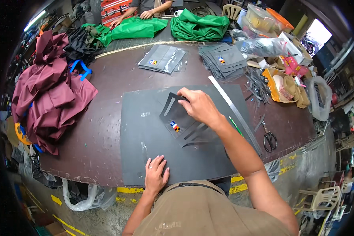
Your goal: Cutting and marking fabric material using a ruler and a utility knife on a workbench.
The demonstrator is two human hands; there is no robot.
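Brown and worn, the round-edged worktable (102,129) fills the head view, standing on a concrete floor with yellow painted stripes. On it lies one large dark grey sheet (145,141), matte and smooth, roughly square. On the sheet rests a small stack of grey fabric pieces (181,126), angular in outline with slot cutouts, the top one carrying a small coloured patch. The right hand (198,105) presses down on the stack's upper edge, fingers bent over the top piece, pinning rather than clasping it. The left hand (155,173) lies flat and spread on the near edge of the sheet, holding nothing.

One long metal ruler (234,112) lies diagonally just right of the stack, with one green pencil (236,126) beside it and one pair of black-handled scissors (269,139) further right. Two more grey piles sit at the far side, one in clear plastic. Maroon cloth (47,98) is heaped at left; green cloth (198,25) lies beyond, where another person's hands rest.
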